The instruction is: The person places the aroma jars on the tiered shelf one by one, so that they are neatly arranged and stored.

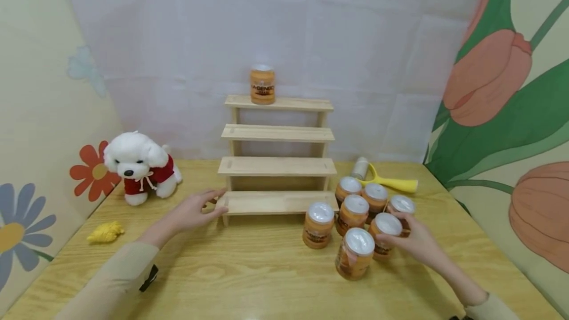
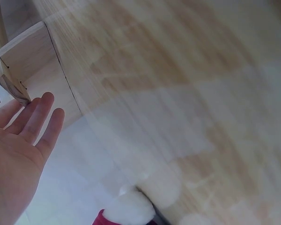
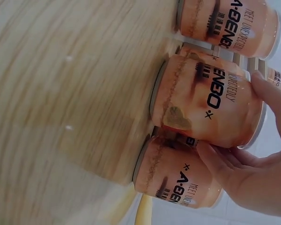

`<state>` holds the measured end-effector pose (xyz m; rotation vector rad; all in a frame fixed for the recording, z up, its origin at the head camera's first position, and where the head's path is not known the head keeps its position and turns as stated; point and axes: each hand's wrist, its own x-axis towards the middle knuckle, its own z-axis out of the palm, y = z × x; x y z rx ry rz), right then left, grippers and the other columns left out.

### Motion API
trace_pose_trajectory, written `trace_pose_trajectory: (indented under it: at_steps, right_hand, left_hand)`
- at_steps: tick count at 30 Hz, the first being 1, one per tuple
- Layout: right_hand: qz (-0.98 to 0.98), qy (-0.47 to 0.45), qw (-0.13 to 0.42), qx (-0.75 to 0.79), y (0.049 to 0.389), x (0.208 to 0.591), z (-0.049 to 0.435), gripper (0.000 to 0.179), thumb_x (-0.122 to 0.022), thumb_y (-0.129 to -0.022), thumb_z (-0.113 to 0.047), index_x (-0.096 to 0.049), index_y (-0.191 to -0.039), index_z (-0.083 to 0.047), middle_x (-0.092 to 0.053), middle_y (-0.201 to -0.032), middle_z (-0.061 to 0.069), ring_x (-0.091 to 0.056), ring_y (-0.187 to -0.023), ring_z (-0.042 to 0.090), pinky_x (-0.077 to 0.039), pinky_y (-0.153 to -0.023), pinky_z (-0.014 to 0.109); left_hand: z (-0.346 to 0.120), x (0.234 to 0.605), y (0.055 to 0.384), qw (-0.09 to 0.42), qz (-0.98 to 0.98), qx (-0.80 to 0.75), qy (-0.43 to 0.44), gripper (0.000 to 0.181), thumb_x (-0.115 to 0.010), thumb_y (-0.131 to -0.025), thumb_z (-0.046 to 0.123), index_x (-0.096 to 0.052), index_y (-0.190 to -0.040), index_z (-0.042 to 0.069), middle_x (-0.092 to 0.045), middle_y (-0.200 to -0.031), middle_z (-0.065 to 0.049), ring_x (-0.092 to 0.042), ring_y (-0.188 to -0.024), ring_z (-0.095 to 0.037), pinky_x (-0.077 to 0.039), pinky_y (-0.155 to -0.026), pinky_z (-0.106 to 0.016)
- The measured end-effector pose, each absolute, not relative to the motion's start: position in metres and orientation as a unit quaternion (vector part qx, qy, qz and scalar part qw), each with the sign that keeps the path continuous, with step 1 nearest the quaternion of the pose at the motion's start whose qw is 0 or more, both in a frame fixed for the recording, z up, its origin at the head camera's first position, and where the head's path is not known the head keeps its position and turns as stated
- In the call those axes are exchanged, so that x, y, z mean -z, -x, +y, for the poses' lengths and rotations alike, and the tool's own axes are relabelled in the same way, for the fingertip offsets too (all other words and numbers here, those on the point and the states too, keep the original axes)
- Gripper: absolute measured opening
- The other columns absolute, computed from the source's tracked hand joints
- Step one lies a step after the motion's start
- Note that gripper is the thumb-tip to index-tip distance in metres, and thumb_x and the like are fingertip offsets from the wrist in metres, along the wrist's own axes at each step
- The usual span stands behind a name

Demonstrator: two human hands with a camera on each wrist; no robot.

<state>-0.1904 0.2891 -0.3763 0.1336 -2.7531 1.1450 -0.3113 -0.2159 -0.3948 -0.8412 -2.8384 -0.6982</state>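
My right hand [image 1: 415, 241] grips an orange can [image 3: 206, 101] with a silver lid, thumb on one side and fingers on the other. Several like cans crowd around it, including a front can [image 1: 354, 256] and a can [image 1: 318, 227] by the stand's lowest step. A stepped wooden stand [image 1: 275, 203] is at the centre. At its left end, my left hand [image 1: 193, 211] holds the lowest step, thumb at the front and fingers behind; the left wrist view has the fingers against the board end [image 2: 15, 89]. One can [image 1: 262, 86] stands on the top step.
A white plush dog [image 1: 142, 162] in red sits at the back left, with a yellow bundle [image 1: 105, 232] in front of it. Behind the cans lie a yellow-handled tool [image 1: 395, 183] and a grey cylinder [image 1: 360, 168]. A white cloth [image 1: 200, 38] hangs behind the table.
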Motion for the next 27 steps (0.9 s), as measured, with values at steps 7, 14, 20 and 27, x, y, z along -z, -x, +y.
trace_pose_trajectory:
  at_steps: [7, 14, 20, 27]
  right_hand:
    - [-0.915, -0.013, 0.054, -0.399, 0.187, 0.364, 0.293, 0.062, -0.077, -0.078, -0.029, -0.049, -0.123, 0.003, -0.059, -0.114, 0.021, -0.061, -0.098, 0.026, -0.052, -0.067, 0.023]
    - [-0.917, -0.019, 0.057, -0.394, 0.189, 0.334, 0.294, 0.062, -0.071, -0.083, -0.035, -0.047, -0.129, -0.001, -0.058, -0.115, 0.019, -0.059, -0.097, 0.025, -0.053, -0.066, 0.027]
    - [-0.913, -0.045, 0.091, -0.395, 0.193, 0.315, 0.289, 0.057, -0.069, -0.086, -0.033, -0.048, -0.13, -0.003, -0.057, -0.118, 0.016, -0.059, -0.097, 0.014, -0.053, -0.07, 0.024]
    - [-0.893, -0.066, 0.118, -0.428, 0.209, 0.299, 0.277, 0.053, -0.069, -0.086, -0.031, -0.052, -0.129, -0.005, -0.059, -0.113, 0.01, -0.057, -0.089, -0.006, -0.053, -0.074, 0.02]
  left_hand:
    - [-0.215, 0.396, 0.311, 0.044, -0.931, 0.233, 0.276, 0.066, -0.054, -0.092, 0.048, -0.043, -0.14, 0.004, -0.05, -0.134, -0.024, -0.056, -0.11, -0.035, -0.049, -0.088, -0.051]
    - [-0.216, 0.394, 0.311, 0.032, -0.936, 0.235, 0.261, 0.068, -0.052, -0.091, 0.052, -0.042, -0.142, 0.007, -0.048, -0.137, -0.023, -0.054, -0.114, -0.035, -0.047, -0.091, -0.053]
    - [-0.216, 0.393, 0.31, 0.032, -0.934, 0.238, 0.263, 0.068, -0.052, -0.092, 0.051, -0.041, -0.142, 0.006, -0.048, -0.136, -0.023, -0.055, -0.113, -0.035, -0.047, -0.091, -0.053]
    - [-0.216, 0.394, 0.31, 0.033, -0.935, 0.233, 0.266, 0.068, -0.052, -0.092, 0.051, -0.042, -0.141, 0.006, -0.049, -0.135, -0.022, -0.055, -0.112, -0.034, -0.048, -0.09, -0.052]
